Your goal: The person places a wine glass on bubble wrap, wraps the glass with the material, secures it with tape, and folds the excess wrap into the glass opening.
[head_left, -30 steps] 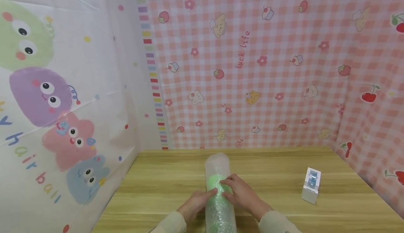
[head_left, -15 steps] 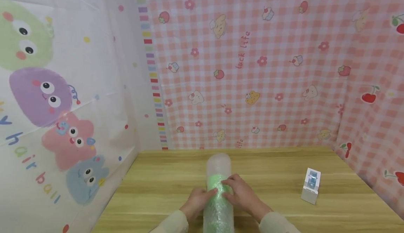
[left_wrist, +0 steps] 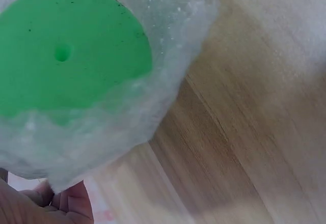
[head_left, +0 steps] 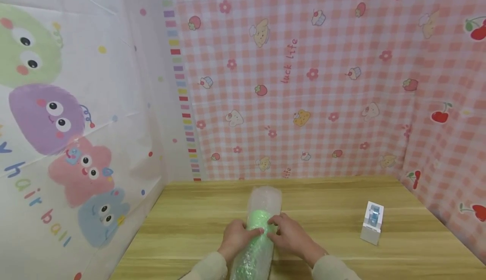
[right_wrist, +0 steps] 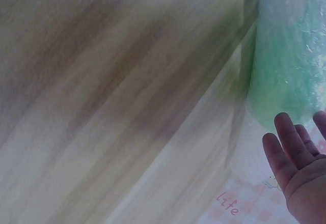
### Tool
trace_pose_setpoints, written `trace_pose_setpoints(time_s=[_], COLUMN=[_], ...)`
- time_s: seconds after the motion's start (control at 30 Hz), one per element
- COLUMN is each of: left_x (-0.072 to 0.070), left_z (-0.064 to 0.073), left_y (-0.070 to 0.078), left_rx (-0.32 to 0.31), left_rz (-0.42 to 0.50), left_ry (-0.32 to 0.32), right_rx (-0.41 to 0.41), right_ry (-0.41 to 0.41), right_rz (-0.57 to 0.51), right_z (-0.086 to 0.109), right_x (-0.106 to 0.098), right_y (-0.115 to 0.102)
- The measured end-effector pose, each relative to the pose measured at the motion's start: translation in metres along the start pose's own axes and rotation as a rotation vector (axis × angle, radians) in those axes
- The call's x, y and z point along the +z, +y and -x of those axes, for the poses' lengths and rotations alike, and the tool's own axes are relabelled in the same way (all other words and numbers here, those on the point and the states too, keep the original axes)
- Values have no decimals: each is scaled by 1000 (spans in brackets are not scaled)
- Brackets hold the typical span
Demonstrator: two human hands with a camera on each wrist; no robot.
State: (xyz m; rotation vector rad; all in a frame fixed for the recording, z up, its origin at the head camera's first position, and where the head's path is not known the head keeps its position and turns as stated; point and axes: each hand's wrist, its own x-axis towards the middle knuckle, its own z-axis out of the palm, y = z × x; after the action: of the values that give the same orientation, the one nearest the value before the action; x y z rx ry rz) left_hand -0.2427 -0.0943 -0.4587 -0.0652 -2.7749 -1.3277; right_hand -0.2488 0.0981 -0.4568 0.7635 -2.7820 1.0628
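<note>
A green cylinder (head_left: 252, 246) wrapped in clear bubble wrap (head_left: 265, 197) lies lengthwise on the table, its far end leaning right. The left wrist view shows its flat green end (left_wrist: 97, 35) with a small round hole, edged by loose wrap. My left hand (head_left: 236, 238) grips the cylinder from the left, thumb across the top; bent fingers show past the wrap in the left wrist view. My right hand (head_left: 294, 235) touches the right side with thumb and forefinger tips. In the right wrist view, the other fingers (right_wrist: 293, 145) are fairly straight beside the wrap.
A small white box with a blue picture (head_left: 372, 223) stands on the wooden table (head_left: 315, 200) at the right. A pink checked cloth (head_left: 303, 103) hangs behind the table, and a white cartoon-printed sheet (head_left: 125, 145) covers the left side.
The wrapped cylinder has turned: its near end swung left and its far end right. My left hand has shifted slightly up along it; the right hand stays at nearly the same spot.
</note>
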Motion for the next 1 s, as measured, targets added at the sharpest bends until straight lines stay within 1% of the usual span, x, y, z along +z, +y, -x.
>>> trace_pose_setpoints(time_s=[0.1,0.2,0.33,0.43,0.67,0.77,0.9,1.0], left_x=[2,2,2,1,0,0,1,2], left_z=[0,0,0,0,-2,-2,-3,-2], left_y=[0,2,3,2,0,0,3,4], left_rx=[21,42,69,86,107,108,133,108], left_rz=[-21,-26,1,25,40,41,34,57], left_ry=[15,9,11,18,22,44,92,88], right_rx=[30,66,120,138,125,108,77,72], right_ry=[-11,-13,-12,-6,21,27,33,19], right_rz=[-9,-1,20,15,-5,-27,-48,-58], right_z=[-1,-1,0,1,3,4,5,6], right_x=[-1,-1,-3,-3,-1,-1,-5,-7], right_y=[0,1,0,0,3,5,6,7])
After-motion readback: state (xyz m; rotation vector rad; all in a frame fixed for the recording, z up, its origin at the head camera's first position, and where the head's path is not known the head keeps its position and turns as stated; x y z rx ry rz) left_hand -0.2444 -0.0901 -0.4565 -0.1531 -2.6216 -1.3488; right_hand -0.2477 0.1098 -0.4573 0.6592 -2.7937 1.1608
